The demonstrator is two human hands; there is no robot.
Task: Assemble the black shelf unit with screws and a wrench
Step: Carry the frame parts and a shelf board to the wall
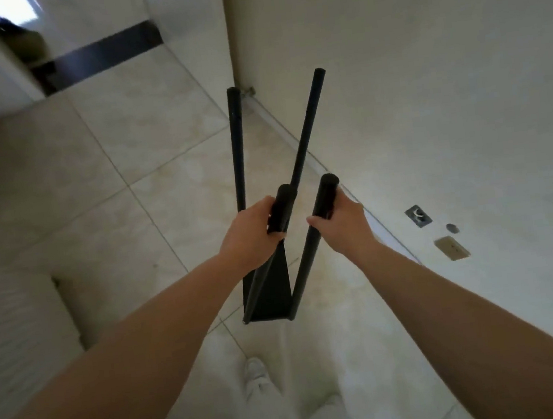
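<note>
The black shelf unit (271,296) is a flat black panel low down with several round black poles rising from its corners. I look down on it from above as it stands or hangs over the tiled floor. My left hand (248,235) grips the near left pole (280,209) just below its top. My right hand (342,226) grips the near right pole (323,197) the same way. The two far poles (307,126) lean away toward the wall. No screws or wrench show.
A white wall (426,88) runs close along the right, with sockets (451,247) low on it. Pale floor tiles (145,155) spread to the left. A white ribbed object (16,325) sits at the left. My legs and white shoe (257,371) are below the unit.
</note>
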